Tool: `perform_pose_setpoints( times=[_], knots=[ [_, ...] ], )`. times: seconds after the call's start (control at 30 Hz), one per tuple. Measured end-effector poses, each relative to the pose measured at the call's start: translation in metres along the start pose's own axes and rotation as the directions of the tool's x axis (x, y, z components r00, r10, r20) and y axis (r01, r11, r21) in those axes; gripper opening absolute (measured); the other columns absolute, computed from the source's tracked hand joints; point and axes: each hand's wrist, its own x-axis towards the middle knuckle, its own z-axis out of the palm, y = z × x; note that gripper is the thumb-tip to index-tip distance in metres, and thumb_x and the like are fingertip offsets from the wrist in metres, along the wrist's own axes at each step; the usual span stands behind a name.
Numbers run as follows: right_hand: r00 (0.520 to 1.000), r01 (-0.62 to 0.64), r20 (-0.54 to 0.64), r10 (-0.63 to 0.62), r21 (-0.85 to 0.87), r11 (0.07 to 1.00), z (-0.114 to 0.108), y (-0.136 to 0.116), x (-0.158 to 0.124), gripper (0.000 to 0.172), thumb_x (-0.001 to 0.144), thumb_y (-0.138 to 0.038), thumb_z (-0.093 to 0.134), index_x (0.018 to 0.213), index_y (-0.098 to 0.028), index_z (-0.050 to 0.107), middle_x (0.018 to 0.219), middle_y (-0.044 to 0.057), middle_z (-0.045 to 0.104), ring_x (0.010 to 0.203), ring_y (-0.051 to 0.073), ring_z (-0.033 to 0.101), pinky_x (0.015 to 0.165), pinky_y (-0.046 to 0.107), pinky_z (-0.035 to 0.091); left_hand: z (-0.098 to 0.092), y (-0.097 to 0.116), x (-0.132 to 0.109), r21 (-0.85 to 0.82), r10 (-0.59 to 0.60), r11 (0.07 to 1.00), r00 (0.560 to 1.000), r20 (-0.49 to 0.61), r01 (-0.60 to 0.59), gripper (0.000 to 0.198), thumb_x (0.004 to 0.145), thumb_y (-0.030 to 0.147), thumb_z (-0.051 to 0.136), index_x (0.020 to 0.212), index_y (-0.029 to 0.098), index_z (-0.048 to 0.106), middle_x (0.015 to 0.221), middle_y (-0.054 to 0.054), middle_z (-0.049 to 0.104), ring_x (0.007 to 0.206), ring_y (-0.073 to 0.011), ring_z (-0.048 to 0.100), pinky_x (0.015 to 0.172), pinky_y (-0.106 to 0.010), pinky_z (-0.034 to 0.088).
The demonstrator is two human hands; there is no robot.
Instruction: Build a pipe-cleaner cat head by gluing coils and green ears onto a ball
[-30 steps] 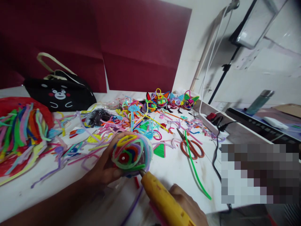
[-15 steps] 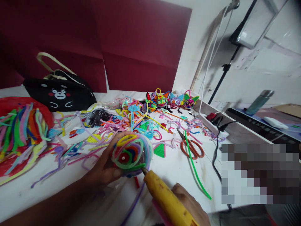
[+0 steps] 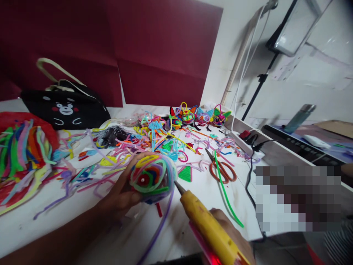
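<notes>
Compared with half a second ago, the glue gun's (image 3: 212, 224) tip has come off the ball's (image 3: 151, 175) green strip (image 3: 160, 192) to the ball's right edge; whether it touches I cannot tell. Red now glows beneath the gun. The left hand (image 3: 128, 197) curls around the ball, over the table (image 3: 205, 191); the right hand (image 3: 228, 230) grips the gun. Heaped pipe cleaners (image 3: 135, 141) crowd behind; bare table lies between gun and scissors (image 3: 229, 165), the front edge near the right hand.
</notes>
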Motion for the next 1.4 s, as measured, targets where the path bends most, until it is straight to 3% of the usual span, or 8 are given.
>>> perform_pose_setpoints(
  times=[0.13,0.3,0.5,0.83,1.0,1.13,1.27,1.4],
  knots=[
    [0.999,-0.038,0.019,0.039,-0.028,0.999,-0.027,-0.004,0.016,0.024,0.097,-0.042,0.053,0.114,-0.026,0.059,0.093,0.005,0.065,0.071,0.02,0.066,0.062,0.03,0.054,0.001,0.003,0.005,-0.096,-0.001,0.995,1.0,0.018,0.002,0.051,0.07,0.028,0.086,0.119,0.034,0.074,0.112,0.002,0.077,0.098,-0.0222,0.073,0.083,-0.029,0.063],
    [0.978,-0.034,0.181,0.108,-0.372,0.928,-0.052,0.012,0.045,0.018,0.098,-0.03,0.049,0.113,-0.021,0.055,0.098,0.009,0.063,0.082,0.025,0.064,0.068,0.036,0.052,0.009,0.004,0.009,-0.153,0.007,0.988,1.0,-0.023,-0.011,0.042,0.067,0.028,0.087,0.109,0.031,0.078,0.101,0.003,0.079,0.085,-0.0172,0.074,0.074,-0.022,0.063],
    [0.941,0.041,0.268,0.206,-0.696,0.717,-0.043,0.046,0.072,0.016,0.094,-0.023,0.054,0.106,-0.013,0.058,0.103,0.016,0.063,0.084,0.028,0.066,0.069,0.037,0.051,0.011,0.001,0.011,-0.155,-0.007,0.988,0.998,-0.06,-0.002,0.051,0.063,0.029,0.09,0.112,0.031,0.075,0.105,0.002,0.079,0.096,-0.0207,0.074,0.077,-0.023,0.063],
    [0.913,0.173,0.342,0.224,-0.818,0.548,-0.024,0.052,0.102,0.022,0.101,-0.021,0.047,0.111,-0.013,0.065,0.104,0.013,0.066,0.09,0.03,0.064,0.08,0.042,0.048,0.013,0.002,0.01,-0.133,-0.025,0.991,0.996,-0.086,0.014,0.067,0.059,0.028,0.091,0.122,0.031,0.069,0.106,0.0,0.079,0.098,-0.0227,0.074,0.076,-0.026,0.062],
    [0.897,0.161,0.414,0.152,-0.628,0.761,-0.035,0.037,0.101,0.027,0.098,-0.018,0.053,0.122,-0.012,0.064,0.116,0.017,0.066,0.104,0.033,0.061,0.091,0.047,0.048,0.012,0.001,0.008,-0.11,-0.018,0.994,0.999,-0.046,0.012,0.07,0.062,0.029,0.088,0.129,0.03,0.064,0.114,-0.003,0.076,0.102,-0.0267,0.072,0.081,-0.033,0.061],
    [0.967,-0.018,0.252,0.036,-0.076,0.997,-0.037,-0.007,0.097,0.017,0.1,-0.024,0.053,0.111,-0.019,0.065,0.109,0.009,0.066,0.099,0.021,0.061,0.086,0.035,0.049,0.017,0.004,0.005,-0.042,-0.008,0.999,1.0,-0.028,0.007,0.075,0.065,0.033,0.087,0.135,0.03,0.058,0.123,-0.006,0.073,0.11,-0.03,0.069,0.084,-0.035,0.059],
    [0.965,-0.255,0.152,0.216,0.33,0.909,-0.012,-0.048,0.095,0.019,0.087,-0.035,0.072,0.096,-0.022,0.063,0.092,0.001,0.066,0.086,0.017,0.059,0.077,0.03,0.046,0.023,0.01,0.003,0.056,-0.028,0.998,0.999,-0.039,0.03,0.076,0.064,0.035,0.089,0.132,0.029,0.058,0.122,-0.005,0.073,0.108,-0.0283,0.07,0.083,-0.03,0.058],
    [0.961,-0.258,0.032,0.276,0.472,0.843,0.008,-0.058,0.099,0.019,0.082,-0.031,0.075,0.093,-0.022,0.062,0.085,-0.001,0.061,0.08,0.016,0.056,0.074,0.031,0.045,0.024,0.014,0.003,0.093,-0.044,0.994,0.998,-0.045,0.048,0.077,0.064,0.037,0.09,0.133,0.03,0.057,0.123,-0.005,0.072,0.112,-0.0286,0.068,0.085,-0.03,0.057]
  ],
)
